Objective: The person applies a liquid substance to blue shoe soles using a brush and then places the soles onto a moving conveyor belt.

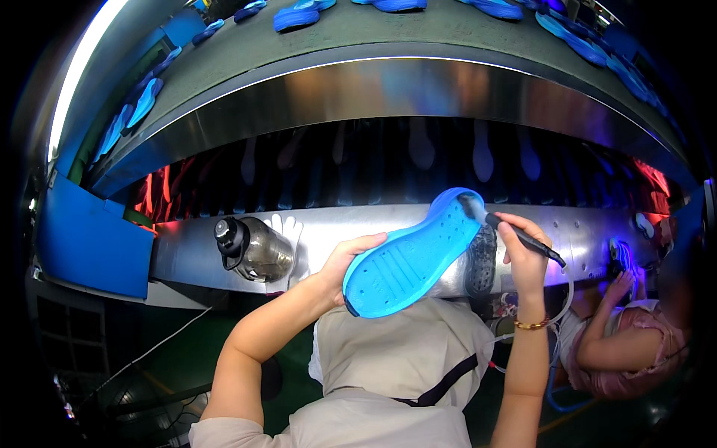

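Note:
My left hand [340, 265] grips a bright blue shoe sole [403, 261] by its left edge, near the heel. The sole is held tilted above my lap, its inner face with holes and ridges turned up and its wide toe end pointing away to the right. My right hand [527, 250] is closed around a black-handled brush [534, 245]. Its bristles lie on the inside of the sole's toe end. A pale thin hose runs from the back of the brush handle down past my right wrist.
A dark sole [482, 263] and a water bottle [255, 250] stand on the metal ledge [187, 250], with a white glove [293, 233] beside the bottle. Blue soles ride the green conveyor belt [403, 33] above. Another person [627, 340] works at the right.

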A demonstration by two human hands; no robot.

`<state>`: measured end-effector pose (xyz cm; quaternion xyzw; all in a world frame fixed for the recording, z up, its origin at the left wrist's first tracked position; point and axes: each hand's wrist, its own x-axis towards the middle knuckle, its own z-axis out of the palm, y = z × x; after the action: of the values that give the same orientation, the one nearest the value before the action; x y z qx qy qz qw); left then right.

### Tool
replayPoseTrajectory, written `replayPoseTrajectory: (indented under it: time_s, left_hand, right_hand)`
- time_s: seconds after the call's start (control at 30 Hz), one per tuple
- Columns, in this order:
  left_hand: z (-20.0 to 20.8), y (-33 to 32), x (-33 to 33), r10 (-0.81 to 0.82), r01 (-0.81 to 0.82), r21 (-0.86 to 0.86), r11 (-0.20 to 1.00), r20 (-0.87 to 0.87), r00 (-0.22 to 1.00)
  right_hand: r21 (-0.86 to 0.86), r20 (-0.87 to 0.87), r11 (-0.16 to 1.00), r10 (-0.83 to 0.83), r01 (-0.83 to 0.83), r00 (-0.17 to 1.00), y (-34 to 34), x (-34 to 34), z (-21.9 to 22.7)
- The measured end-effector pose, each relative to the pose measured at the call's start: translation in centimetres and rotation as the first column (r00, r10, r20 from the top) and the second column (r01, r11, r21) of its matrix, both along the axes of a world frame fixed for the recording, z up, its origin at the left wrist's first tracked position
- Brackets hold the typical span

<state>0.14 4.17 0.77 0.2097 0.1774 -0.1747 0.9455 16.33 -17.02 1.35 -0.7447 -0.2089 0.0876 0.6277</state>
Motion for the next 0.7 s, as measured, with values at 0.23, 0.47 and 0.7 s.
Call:
replayPoseTrajectory:
  time_s: [0.23,0.47,0.7]
  left_hand:
    - [-2.9,0.0,1.7,0.231,-0.239,0.233,0.943,0.061,0.971]
    - [-3.6,-0.4,2.6,0.439,-0.438,0.441,0.784,0.106,0.892]
    - [-3.7,-1.7,3.2,0.496,-0.482,0.551,0.681,0.137,0.858]
  right_hand:
    - [-0.047,0.265,0.91,0.409,-0.412,0.873,1.4,-7.4,-0.5]
    - [-0.386,0.769,0.921,0.29,0.053,0.57,1.5,-8.7,-0.9]
    - [-0.462,0.832,0.866,0.348,0.191,0.432,3.2,-10.6,-4.4]
